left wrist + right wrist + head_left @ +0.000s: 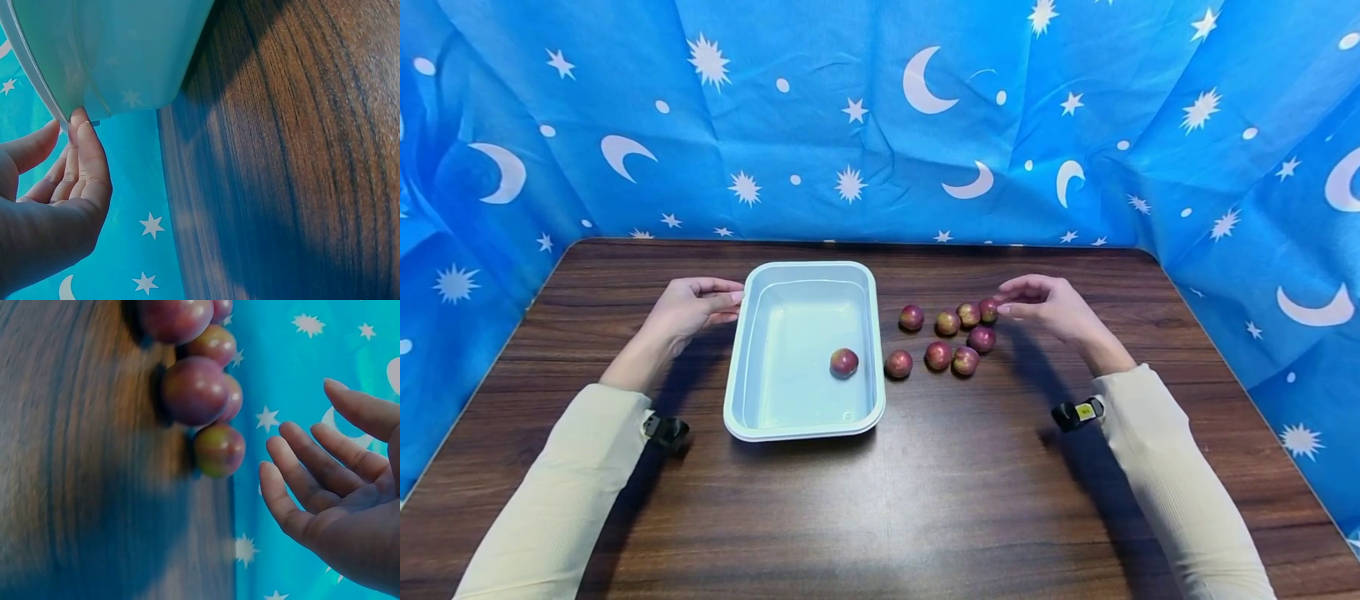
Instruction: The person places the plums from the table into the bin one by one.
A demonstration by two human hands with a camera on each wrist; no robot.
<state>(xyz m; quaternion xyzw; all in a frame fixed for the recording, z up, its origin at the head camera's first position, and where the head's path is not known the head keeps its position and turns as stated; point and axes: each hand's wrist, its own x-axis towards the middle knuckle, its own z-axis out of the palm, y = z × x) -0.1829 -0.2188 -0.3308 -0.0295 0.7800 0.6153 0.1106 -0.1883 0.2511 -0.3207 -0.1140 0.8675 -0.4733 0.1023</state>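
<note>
A white rectangular plastic tub [786, 342] stands left of centre on the table, with one red plum [844, 362] inside near its right wall. My left hand [696, 310] pinches the tub's left rim between thumb and fingers, as the left wrist view shows with the hand [69, 169] at the rim. My right hand [1043, 307] is beside the far right plum [988, 311] of a loose group, fingertips close to it. In the right wrist view the hand [337, 481] has its fingers spread and slightly bent, with nothing between them, apart from the plums [195, 390].
Several more plums, among them one [898, 364] close to the tub's right side and another [912, 317] farther back, lie on the dark wooden table [925, 483]. A blue cloth [880, 125] with moons and stars hangs behind and beside the table.
</note>
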